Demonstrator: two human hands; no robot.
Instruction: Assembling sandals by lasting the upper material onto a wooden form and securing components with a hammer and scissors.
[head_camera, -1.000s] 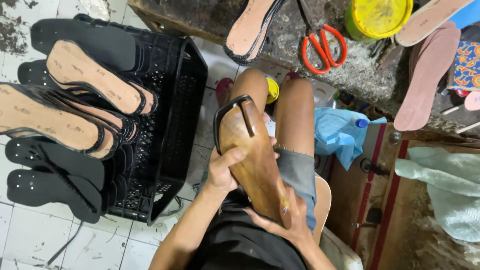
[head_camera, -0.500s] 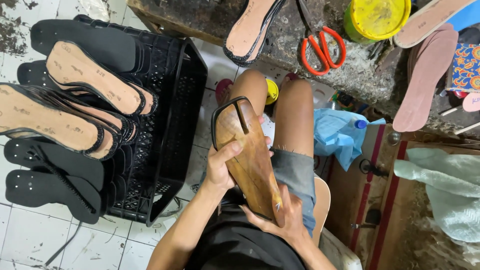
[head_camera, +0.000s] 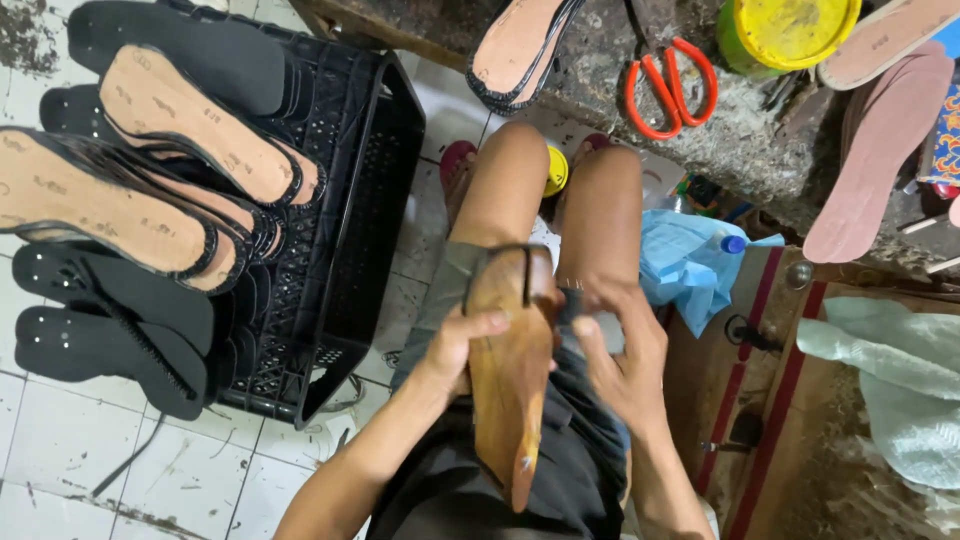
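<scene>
White-tiled floor (head_camera: 60, 450), stone bench (head_camera: 600, 80) beyond the knees. Item: tan wooden sandal sole (head_camera: 510, 380), lengthwise on the lap, dark strap (head_camera: 515, 262) looped at its far end. Left hand (head_camera: 455, 345): fingers clamped on the sole's left edge. Right hand (head_camera: 625, 350): fingers curled at the strap's right side. Strap appears seated; fixing seemingly unfinished. Black crate (head_camera: 370, 200) of finished soles close left, blue cloth (head_camera: 690, 265) right; room tight. Red scissors (head_camera: 670, 85) on bench.

We see even, soft daylight, no harsh glare, dim shadow inside the black crate (head_camera: 340, 250), slight blur on our right hand (head_camera: 625, 350), mild wide-angle stretch at edges.
</scene>
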